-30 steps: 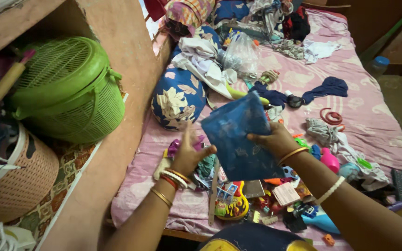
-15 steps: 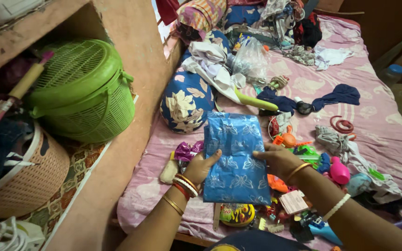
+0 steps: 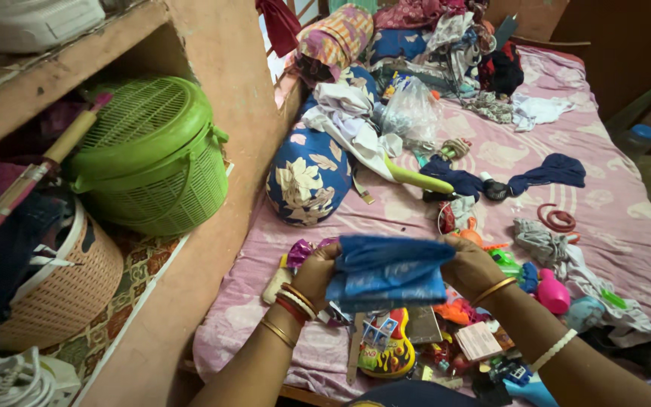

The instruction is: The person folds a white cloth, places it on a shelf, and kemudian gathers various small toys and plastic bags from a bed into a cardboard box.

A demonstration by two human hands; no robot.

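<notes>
Both hands, left hand (image 3: 316,273) and right hand (image 3: 470,265), gripped a folded blue cloth (image 3: 387,273) (butterfly-patterned) between them, toys (image 3: 386,348) just below.

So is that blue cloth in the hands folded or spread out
Folded. The blue cloth is doubled into a short, thick band, layered edges showing, gripped at its ends by the left hand and right hand.
</notes>
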